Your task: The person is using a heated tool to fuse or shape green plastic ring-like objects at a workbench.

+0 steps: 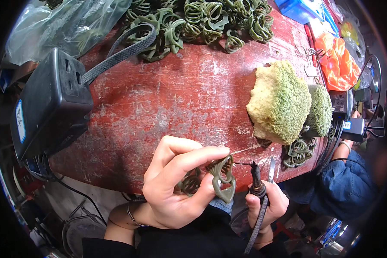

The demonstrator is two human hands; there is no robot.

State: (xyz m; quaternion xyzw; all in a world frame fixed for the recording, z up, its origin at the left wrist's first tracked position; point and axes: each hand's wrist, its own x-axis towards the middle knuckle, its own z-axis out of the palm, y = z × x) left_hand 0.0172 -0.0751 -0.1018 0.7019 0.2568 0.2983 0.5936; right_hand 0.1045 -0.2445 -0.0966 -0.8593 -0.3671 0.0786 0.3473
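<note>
My left hand (pixel 174 185) is closed, pinching an olive-green moulded plastic piece (pixel 224 182) with curved ribs and loops between thumb and fingers. Part of the piece is hidden behind the fingers. Gripped in my right hand (pixel 274 205) is a dark hot tool like a soldering iron (pixel 256 180), its thin bent tip pointing left at the edge of the green piece. Whether the tip touches it I cannot tell. A slim knife with a silver blade (pixel 271 167) also sticks up from the right hand. A grey braided cord (pixel 257 228) hangs down beside that hand.
On the worn red table (pixel 172 99) lie two yellow-green foam blocks (pixel 284 101) at the right. Several green pieces (pixel 202 19) are heaped at the back. A black power box (pixel 56 103) with a strap stands left. Another person's blue sleeve (pixel 342 182) shows at right.
</note>
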